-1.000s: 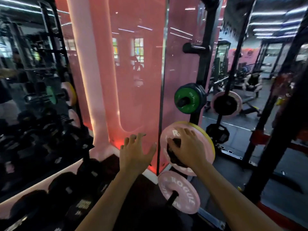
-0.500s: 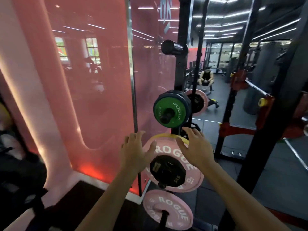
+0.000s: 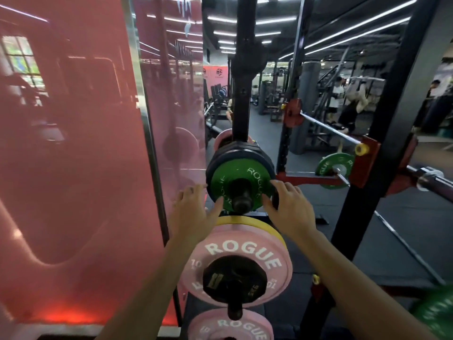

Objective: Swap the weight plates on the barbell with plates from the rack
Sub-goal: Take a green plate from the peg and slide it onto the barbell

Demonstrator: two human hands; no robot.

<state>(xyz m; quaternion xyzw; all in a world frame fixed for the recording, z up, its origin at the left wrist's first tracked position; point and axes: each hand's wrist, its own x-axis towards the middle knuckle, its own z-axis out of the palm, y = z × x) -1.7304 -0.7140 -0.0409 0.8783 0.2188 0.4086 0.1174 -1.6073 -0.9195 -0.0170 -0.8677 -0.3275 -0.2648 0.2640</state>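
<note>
A green Rogue plate (image 3: 247, 179) hangs on a peg of the black rack upright (image 3: 241, 106), with black plates (image 3: 245, 155) stacked behind it. My left hand (image 3: 193, 214) reaches its left rim with straight fingers, thumb touching the green face. My right hand (image 3: 290, 209) grips its right rim, fingers curled over the edge. Below hang a pink Rogue plate (image 3: 241, 250) with a small black plate (image 3: 232, 280) on it, a yellow plate (image 3: 247, 220) behind, and a lower pink plate (image 3: 232, 326). The barbell (image 3: 429, 179) rests in the rack at right with a green plate (image 3: 334, 168) at its far end.
A glossy pink wall panel (image 3: 73, 168) stands close on my left. A thick black rack post (image 3: 382, 143) rises on the right. Another green plate (image 3: 438, 315) shows blurred at bottom right. People and machines fill the gym behind.
Both hands rose from the pink plate to the green plate above it. My view swung right and came closer to the rack, bringing the barbell into sight.
</note>
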